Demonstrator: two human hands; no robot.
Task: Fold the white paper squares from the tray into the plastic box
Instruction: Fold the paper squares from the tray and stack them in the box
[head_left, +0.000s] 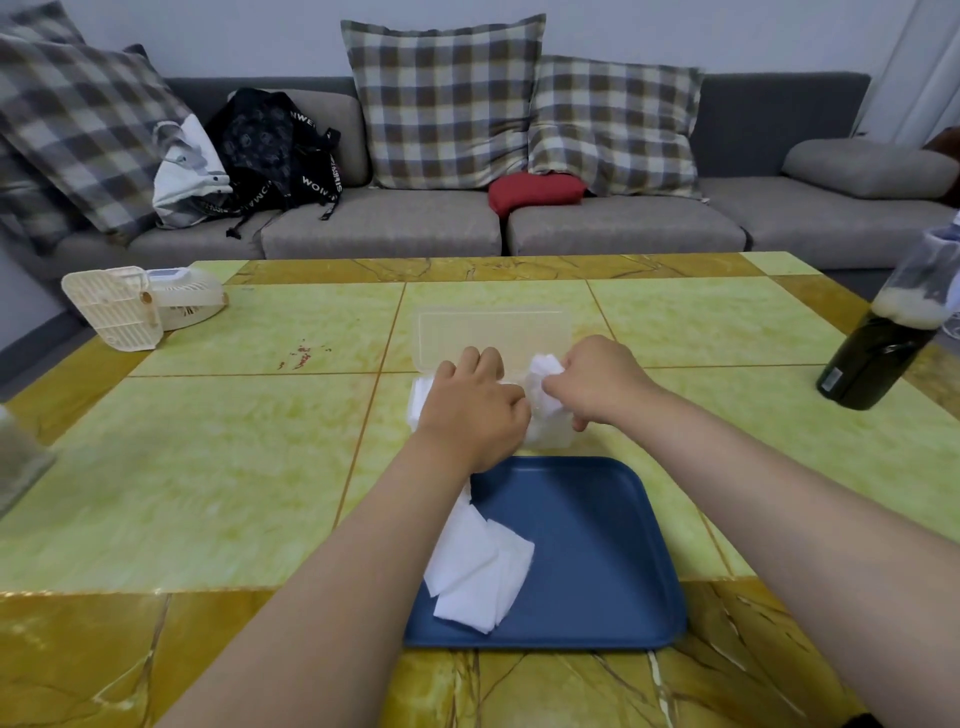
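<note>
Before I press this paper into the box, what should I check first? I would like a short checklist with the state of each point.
1. Lid of the plastic box is open: ok.
2. Right hand pinches the white paper over the box: ok.
3. Paper is folded neatly: not ok, it looks bunched.
4. Left hand lies on the box to steady it: ok.
5. Room is left inside the box: cannot tell, the hands hide it.
6. More paper squares wait on the blue tray: ok.
</note>
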